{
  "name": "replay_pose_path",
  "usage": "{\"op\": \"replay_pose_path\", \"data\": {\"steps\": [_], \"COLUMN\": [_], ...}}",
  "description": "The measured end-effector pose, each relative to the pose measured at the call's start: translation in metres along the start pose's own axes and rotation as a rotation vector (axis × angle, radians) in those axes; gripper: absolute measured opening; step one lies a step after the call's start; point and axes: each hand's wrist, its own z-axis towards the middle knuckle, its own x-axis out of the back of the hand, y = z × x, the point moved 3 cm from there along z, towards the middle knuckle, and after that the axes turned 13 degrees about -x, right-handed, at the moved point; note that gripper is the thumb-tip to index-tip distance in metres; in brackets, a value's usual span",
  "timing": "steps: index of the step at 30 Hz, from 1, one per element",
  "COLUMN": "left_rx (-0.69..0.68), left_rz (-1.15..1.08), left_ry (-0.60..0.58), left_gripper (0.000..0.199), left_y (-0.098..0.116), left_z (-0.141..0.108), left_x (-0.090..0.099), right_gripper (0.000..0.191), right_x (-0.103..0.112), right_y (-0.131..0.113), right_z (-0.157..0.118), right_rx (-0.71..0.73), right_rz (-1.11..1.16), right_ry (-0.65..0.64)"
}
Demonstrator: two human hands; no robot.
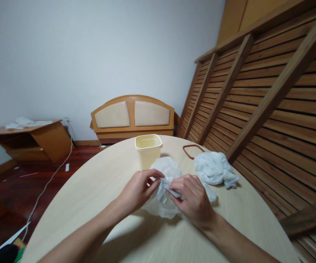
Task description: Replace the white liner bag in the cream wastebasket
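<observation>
A thin white plastic bag (pixel 163 206) is gathered between my two hands above the round table. My left hand (pixel 141 188) pinches the bunched plastic from the left, thumb and fingers closed on it. From the right, my right hand (pixel 192 193) grips the same bag with its fingers curled in. Part of the bag puffs out behind the hands and more hangs below them. Just beyond it stands a pale yellow plastic bin (pixel 148 155), upright, with nothing visible in its upper part. To the right lies a crumpled heap of white plastic bags (pixel 214 168).
A brown rounded-square ring (pixel 193 151) lies beside the heap on the light wooden table (pixel 92 193). Slatted wooden panels (pixel 256 109) lean along the right. Behind are a headboard (pixel 132 113) and a low cabinet (pixel 48 140); a white cable (pixel 51 179) runs over the floor.
</observation>
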Motion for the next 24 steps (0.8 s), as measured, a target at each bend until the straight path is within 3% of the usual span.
{"op": "replay_pose_path", "data": {"steps": [6,11,15,18,21,24], "left_rx": [0.029,0.03,0.042,0.063,0.059,0.103], "left_rz": [-0.177,-0.158,-0.063,-0.002,0.019,-0.035], "left_ry": [-0.095,-0.023,0.027,0.091,0.18,0.206], "left_gripper": [0.037,0.018,0.014,0.017,0.022,0.026], "left_y": [0.013,0.001,-0.011,-0.017,-0.023,-0.03], "left_z": [-0.003,-0.002,0.003,0.007,0.01,0.011], "left_x": [-0.004,-0.002,0.014,0.034,0.054,0.065], "right_gripper": [0.012,0.029,0.045,0.047,0.044,0.067], "right_x": [-0.007,-0.015,-0.014,-0.007,-0.006,-0.01], "right_y": [0.006,0.008,0.016,0.035,0.064,0.085], "right_z": [-0.007,-0.013,-0.01,-0.004,-0.003,-0.011], "right_rx": [-0.072,-0.105,-0.038,-0.113,-0.33,-0.474], "right_rz": [0.098,0.228,0.236,0.165,0.133,0.231], "right_ry": [-0.025,-0.092,-0.174,-0.197,-0.372,-0.621]}}
